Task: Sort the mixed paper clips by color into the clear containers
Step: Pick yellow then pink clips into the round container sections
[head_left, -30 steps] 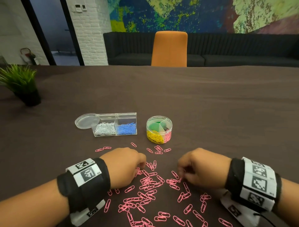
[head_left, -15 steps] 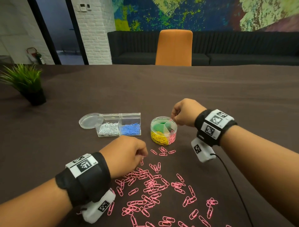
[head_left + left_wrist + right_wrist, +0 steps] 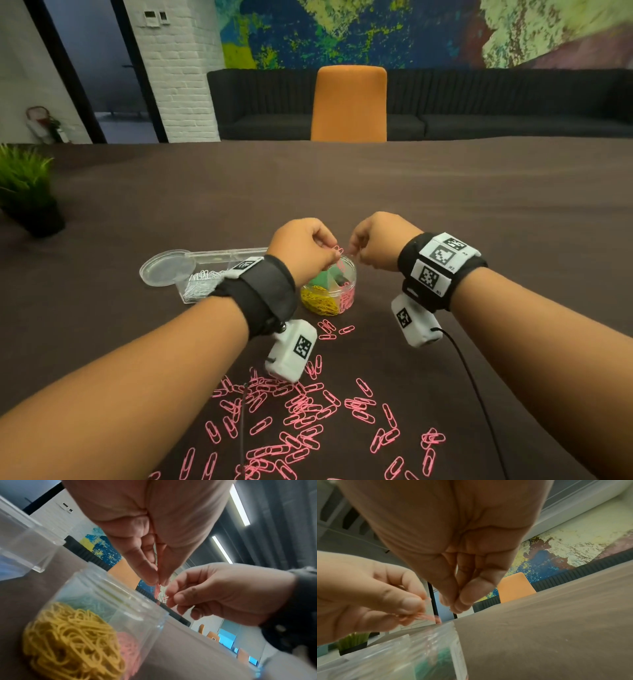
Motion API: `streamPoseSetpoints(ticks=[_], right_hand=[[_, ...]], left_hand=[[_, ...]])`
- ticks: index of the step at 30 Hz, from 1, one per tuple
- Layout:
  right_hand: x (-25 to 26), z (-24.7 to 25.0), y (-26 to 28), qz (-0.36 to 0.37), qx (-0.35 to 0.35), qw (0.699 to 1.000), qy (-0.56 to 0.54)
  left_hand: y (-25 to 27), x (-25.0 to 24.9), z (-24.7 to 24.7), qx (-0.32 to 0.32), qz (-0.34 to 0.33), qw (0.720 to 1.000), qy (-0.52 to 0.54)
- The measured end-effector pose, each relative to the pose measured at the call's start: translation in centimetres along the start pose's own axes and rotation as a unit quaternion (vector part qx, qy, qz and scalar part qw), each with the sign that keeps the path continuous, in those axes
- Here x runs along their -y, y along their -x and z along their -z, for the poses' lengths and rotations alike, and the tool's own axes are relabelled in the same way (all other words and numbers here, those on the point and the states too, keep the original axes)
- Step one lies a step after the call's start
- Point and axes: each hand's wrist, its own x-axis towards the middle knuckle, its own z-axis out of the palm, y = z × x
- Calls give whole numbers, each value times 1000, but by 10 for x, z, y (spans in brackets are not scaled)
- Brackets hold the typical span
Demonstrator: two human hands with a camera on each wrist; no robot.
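Note:
A round clear container [image 3: 329,301] holds yellow, green and pink clips in separate sections. My left hand [image 3: 334,255] hovers just above its rim and pinches several pink paper clips [image 3: 157,588] between thumb and fingertips. My right hand [image 3: 354,254] is close beside it over the same container, its fingertips pinched together with a bit of a pink clip [image 3: 165,597] showing at them. A rectangular clear box [image 3: 205,284] with silver clips lies left of the container, partly hidden by my left wrist. Many loose pink clips [image 3: 301,407] lie on the table near me.
A round clear lid [image 3: 168,267] lies left of the rectangular box. A potted plant [image 3: 27,195] stands at the far left. An orange chair [image 3: 349,102] is behind the table. A black cable [image 3: 479,394] trails from my right wrist across the table.
My left hand rose from the pile and moved forward to the round container with pink clips. My right hand stayed above the container, shifting slightly.

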Motion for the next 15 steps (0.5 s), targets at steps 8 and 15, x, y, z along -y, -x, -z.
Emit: streamPoseSetpoints(ticks=[8,15], right_hand=[[-23,-6,15,23,-24,996,-88],[-7,-12,5,58,-28,995,-71]], left_hand=[[-18,-11,-19,70,-36,970,-228],[-14,-4,3,75,-3,984,-163]])
